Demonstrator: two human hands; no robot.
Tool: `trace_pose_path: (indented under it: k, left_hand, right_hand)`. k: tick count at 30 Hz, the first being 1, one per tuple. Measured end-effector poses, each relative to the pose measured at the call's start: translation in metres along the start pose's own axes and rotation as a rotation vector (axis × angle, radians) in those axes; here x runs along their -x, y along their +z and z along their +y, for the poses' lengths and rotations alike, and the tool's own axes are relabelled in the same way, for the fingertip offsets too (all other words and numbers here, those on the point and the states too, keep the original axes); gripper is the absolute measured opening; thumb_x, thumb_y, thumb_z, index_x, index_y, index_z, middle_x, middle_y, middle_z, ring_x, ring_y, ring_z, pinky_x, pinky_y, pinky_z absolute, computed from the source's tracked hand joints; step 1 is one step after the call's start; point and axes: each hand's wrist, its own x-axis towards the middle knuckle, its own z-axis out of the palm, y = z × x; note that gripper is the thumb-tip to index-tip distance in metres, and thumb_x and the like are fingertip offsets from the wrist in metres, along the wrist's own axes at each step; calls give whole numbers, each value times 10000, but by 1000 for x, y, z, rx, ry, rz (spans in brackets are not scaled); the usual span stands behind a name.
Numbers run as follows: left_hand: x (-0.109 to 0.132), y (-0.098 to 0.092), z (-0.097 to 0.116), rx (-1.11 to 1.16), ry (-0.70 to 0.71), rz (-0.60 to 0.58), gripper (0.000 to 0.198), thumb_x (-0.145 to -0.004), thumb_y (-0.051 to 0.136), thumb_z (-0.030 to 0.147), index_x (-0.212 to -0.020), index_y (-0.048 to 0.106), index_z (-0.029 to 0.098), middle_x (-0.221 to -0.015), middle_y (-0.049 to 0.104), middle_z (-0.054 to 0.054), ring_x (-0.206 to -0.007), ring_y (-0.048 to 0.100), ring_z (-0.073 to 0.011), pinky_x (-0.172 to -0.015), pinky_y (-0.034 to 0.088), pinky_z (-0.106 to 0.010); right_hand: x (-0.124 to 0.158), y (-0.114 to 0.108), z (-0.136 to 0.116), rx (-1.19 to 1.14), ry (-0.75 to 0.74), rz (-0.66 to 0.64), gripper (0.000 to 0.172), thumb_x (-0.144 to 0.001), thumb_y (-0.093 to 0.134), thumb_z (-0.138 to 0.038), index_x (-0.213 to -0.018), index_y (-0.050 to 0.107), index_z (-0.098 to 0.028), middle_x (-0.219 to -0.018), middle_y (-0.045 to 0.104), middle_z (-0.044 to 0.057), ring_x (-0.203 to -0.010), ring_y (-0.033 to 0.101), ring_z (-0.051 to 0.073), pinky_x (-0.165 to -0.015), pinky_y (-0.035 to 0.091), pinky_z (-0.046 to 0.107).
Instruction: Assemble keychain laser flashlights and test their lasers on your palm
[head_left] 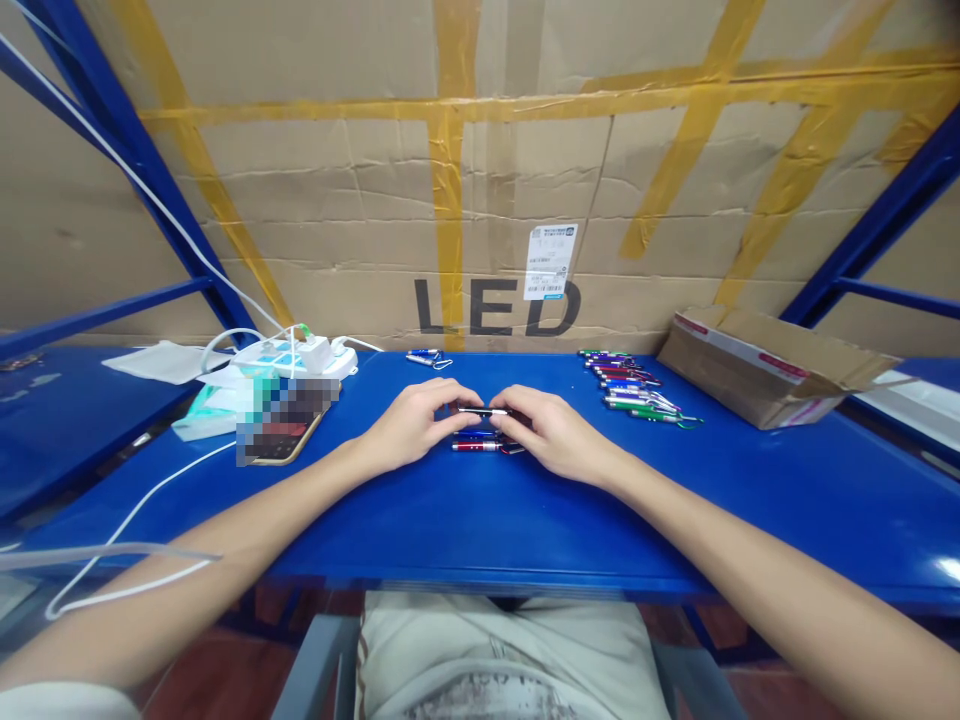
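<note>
My left hand (409, 425) and my right hand (559, 430) meet at the middle of the blue table, fingers bent inward. Between their fingertips is a slim dark keychain flashlight (480, 411) with a silvery part, each hand pinching one end. Just below it lie a blue keychain flashlight (472, 435) and a red keychain flashlight (469, 447), partly covered by my fingers. A dark clip shows at the red one's right end. Farther back, a blue flashlight with a clip (425, 356) rests alone. To the right, several green, red, blue and purple flashlights (630, 386) lie in a column.
An open cardboard box (742, 375) stands at the back right. At left are a phone (289, 430), a white power strip (315, 355) with cables, and a green-and-white packet (217, 405). A large taped carton (360, 220) marked LED rises behind the table (495, 530).
</note>
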Motion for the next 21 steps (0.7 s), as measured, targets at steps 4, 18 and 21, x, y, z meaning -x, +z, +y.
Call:
trace_pose_path:
  k: [4, 18, 21]
  left_hand:
    - [0, -5, -9, -61, 48, -49, 272, -1109, 629, 407, -1257, 791, 245, -1152, 819, -69, -1044, 734, -229, -968, 542, -364]
    - [0, -14, -23, -151, 41, -105, 295, -1128, 574, 400, -1298, 778, 272, -1217, 793, -78, -1137, 719, -254, -1051, 538, -409]
    - [0, -15, -25, -168, 70, -113, 287, -1136, 555, 381, -1281, 770, 258, -1235, 776, -83, -1163, 708, -256, -1073, 524, -414]
  right_hand:
    - [0, 0, 3, 32, -3, -22, 236, -1147, 505, -355, -1159, 694, -213, -1145, 760, 105, -1038, 710, 252, -935, 537, 383]
    - [0, 1, 13, 79, 11, 23, 259, -1136, 521, -330, -1279, 717, -242, -1272, 781, 110, -1175, 700, 294, -1047, 543, 472]
    - [0, 1, 14, 109, 21, 37, 269, -1141, 507, -327, -1282, 714, -229, -1277, 778, 117, -1171, 685, 300, -1055, 529, 489]
